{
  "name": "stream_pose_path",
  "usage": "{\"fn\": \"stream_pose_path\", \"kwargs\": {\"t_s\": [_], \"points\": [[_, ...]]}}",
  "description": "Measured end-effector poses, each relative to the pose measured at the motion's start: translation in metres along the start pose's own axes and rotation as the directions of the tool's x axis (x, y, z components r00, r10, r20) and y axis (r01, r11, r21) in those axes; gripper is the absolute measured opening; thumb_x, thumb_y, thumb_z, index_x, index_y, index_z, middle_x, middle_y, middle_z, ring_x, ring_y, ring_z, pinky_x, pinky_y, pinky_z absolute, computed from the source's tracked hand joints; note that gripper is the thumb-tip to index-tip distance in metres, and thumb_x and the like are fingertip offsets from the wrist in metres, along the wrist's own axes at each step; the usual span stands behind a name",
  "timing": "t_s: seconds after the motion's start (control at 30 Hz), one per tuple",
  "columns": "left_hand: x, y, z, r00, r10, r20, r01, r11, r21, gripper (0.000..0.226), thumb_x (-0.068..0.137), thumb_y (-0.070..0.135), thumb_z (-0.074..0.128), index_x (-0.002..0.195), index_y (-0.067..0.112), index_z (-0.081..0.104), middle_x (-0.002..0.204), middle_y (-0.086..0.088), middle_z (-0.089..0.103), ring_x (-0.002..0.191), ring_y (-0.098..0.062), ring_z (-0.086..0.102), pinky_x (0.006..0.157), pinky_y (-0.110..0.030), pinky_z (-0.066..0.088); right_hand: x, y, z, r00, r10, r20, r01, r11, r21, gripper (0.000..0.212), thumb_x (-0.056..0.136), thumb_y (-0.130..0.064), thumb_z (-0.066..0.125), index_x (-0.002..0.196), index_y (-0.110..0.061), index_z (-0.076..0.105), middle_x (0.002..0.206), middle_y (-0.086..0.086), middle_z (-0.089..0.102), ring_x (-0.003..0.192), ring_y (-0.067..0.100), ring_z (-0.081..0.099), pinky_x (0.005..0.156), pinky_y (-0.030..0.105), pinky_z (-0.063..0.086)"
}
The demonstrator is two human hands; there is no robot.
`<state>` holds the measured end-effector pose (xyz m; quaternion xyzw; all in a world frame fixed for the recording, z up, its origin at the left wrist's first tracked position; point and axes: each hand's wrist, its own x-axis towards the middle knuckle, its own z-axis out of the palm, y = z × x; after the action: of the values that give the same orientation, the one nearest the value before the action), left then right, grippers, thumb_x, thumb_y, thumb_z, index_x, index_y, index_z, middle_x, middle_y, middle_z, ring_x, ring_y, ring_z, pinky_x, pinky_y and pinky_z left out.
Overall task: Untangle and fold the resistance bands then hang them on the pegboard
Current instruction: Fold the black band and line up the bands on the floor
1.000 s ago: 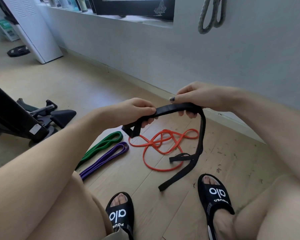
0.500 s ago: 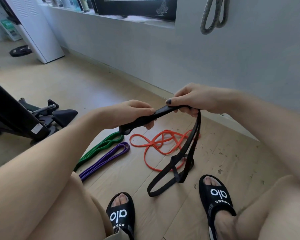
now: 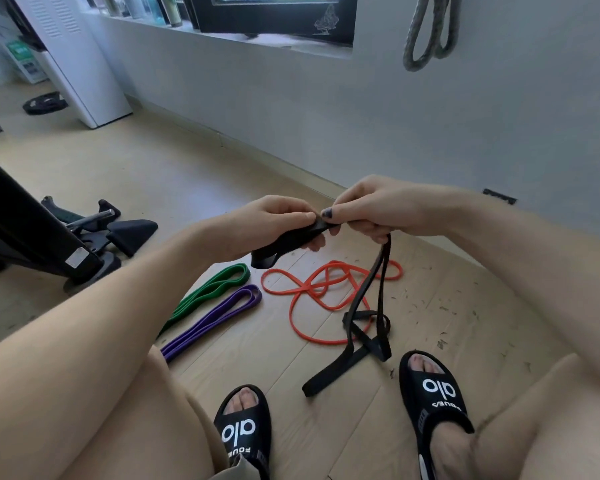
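Note:
I hold a black resistance band (image 3: pixel 362 306) in front of me with both hands close together. My left hand (image 3: pixel 278 220) grips a folded stretch of it, whose end sticks out below the fist. My right hand (image 3: pixel 371 211) pinches the band beside the left thumb, and the rest hangs down in tangled loops to the floor. On the wooden floor lie a tangled orange band (image 3: pixel 321 292), a folded green band (image 3: pixel 212 292) and a folded purple band (image 3: pixel 212 320). A grey band (image 3: pixel 426 32) hangs on the wall at the top right.
My feet in black slippers (image 3: pixel 245 431) stand on the wooden floor near the bottom edge. A black exercise machine base (image 3: pixel 49 244) sits at the left. A white cabinet (image 3: pixel 80 64) and a weight plate (image 3: pixel 44 103) are at the far left; a window ledge (image 3: pixel 229 39) runs above.
My hands have come together, gathering the black band into shorter folds. The hanging part has swung right and bunched into loops near my right foot.

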<state>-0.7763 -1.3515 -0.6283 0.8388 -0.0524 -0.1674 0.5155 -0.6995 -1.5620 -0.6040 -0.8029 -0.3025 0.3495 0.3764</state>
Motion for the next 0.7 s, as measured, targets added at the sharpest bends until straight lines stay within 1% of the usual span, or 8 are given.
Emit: {"fn": "stream_pose_path", "kwargs": {"t_s": [0.13, 0.27, 0.37, 0.43, 0.5, 0.57, 0.63, 0.7], "points": [[-0.004, -0.011, -0.013, 1.000, -0.011, 0.012, 0.011, 0.998, 0.068, 0.032, 0.112, 0.023, 0.039, 0.127, 0.013, 0.065, 0.122, 0.003, 0.074, 0.118, -0.017, 0.068, 0.106, -0.035, 0.049, -0.005, 0.007, -0.011, 0.998, 0.028, -0.053, -0.026, 0.999, 0.038, 0.030, 0.103, -0.030, 0.057, 0.090, -0.005, 0.068, 0.056, -0.003, 0.032, 0.048, 0.012, 0.026, 0.046, 0.024, 0.027], [-0.005, -0.027, -0.024, 0.999, -0.049, -0.020, 0.046, 0.993, -0.108, 0.039, 0.099, 0.029, 0.054, 0.126, 0.003, 0.064, 0.124, -0.014, 0.072, 0.120, -0.029, 0.067, 0.104, -0.030, 0.052, -0.007, 0.018, -0.019, 0.994, 0.067, -0.081, -0.062, 0.996, 0.066, 0.029, 0.103, -0.028, 0.058, 0.087, -0.006, 0.066, 0.056, -0.003, 0.029, 0.047, 0.012, 0.023, 0.044, 0.023, 0.025], [-0.008, -0.031, -0.029, 0.998, -0.041, -0.050, 0.034, 0.991, -0.133, 0.033, 0.092, 0.017, 0.057, 0.119, 0.002, 0.069, 0.123, -0.011, 0.074, 0.122, -0.024, 0.066, 0.106, -0.024, 0.050, -0.007, 0.023, -0.024, 0.991, 0.083, -0.108, -0.073, 0.993, 0.094, 0.028, 0.103, -0.029, 0.058, 0.085, -0.008, 0.066, 0.055, -0.003, 0.027, 0.045, 0.011, 0.022, 0.044, 0.024, 0.024], [-0.010, -0.032, -0.032, 0.998, -0.014, -0.069, 0.010, 0.998, -0.056, 0.031, 0.084, 0.016, 0.059, 0.110, 0.012, 0.075, 0.119, -0.008, 0.075, 0.120, -0.022, 0.066, 0.112, -0.034, 0.048, -0.008, 0.025, -0.029, 0.989, 0.095, -0.113, -0.084, 0.991, 0.102, 0.028, 0.103, -0.029, 0.058, 0.087, -0.007, 0.066, 0.055, -0.004, 0.028, 0.045, 0.011, 0.022, 0.043, 0.022, 0.025], [-0.013, -0.032, -0.034, 0.996, 0.015, -0.087, -0.013, 1.000, 0.015, 0.026, 0.084, 0.024, 0.067, 0.107, 0.020, 0.076, 0.116, -0.011, 0.075, 0.119, -0.035, 0.063, 0.114, -0.055, 0.040, -0.009, 0.026, -0.031, 0.988, 0.107, -0.113, -0.094, 0.990, 0.107, 0.028, 0.103, -0.030, 0.058, 0.089, -0.007, 0.066, 0.055, -0.004, 0.027, 0.045, 0.011, 0.022, 0.042, 0.022, 0.026], [-0.014, -0.030, -0.034, 0.995, 0.025, -0.091, -0.021, 0.999, 0.046, 0.028, 0.088, 0.032, 0.073, 0.112, 0.019, 0.073, 0.117, -0.012, 0.075, 0.120, -0.043, 0.060, 0.113, -0.067, 0.036, -0.009, 0.028, -0.032, 0.986, 0.121, -0.117, -0.108, 0.988, 0.109, 0.028, 0.102, -0.031, 0.058, 0.089, -0.008, 0.066, 0.055, -0.004, 0.027, 0.044, 0.011, 0.022, 0.043, 0.022, 0.026], [-0.013, -0.025, -0.031, 0.990, 0.024, -0.138, -0.017, 0.998, 0.055, 0.021, 0.097, 0.024, 0.071, 0.113, 0.011, 0.068, 0.112, -0.011, 0.077, 0.112, -0.037, 0.068, 0.108, -0.060, 0.047, -0.009, 0.027, -0.031, 0.986, 0.129, -0.109, -0.117, 0.987, 0.109, 0.029, 0.102, -0.033, 0.059, 0.089, -0.008, 0.067, 0.054, -0.004, 0.028, 0.045, 0.011, 0.022, 0.044, 0.023, 0.025], [-0.009, -0.022, -0.027, 0.972, 0.045, -0.233, -0.028, 0.997, 0.074, 0.011, 0.100, 0.016, 0.065, 0.104, 0.006, 0.062, 0.097, -0.010, 0.079, 0.092, -0.025, 0.077, 0.091, -0.046, 0.061, -0.008, 0.025, -0.028, 0.988, 0.124, -0.092, -0.115, 0.988, 0.100, 0.030, 0.102, -0.034, 0.060, 0.089, -0.008, 0.067, 0.054, -0.004, 0.028, 0.045, 0.012, 0.023, 0.044, 0.024, 0.025]]}}
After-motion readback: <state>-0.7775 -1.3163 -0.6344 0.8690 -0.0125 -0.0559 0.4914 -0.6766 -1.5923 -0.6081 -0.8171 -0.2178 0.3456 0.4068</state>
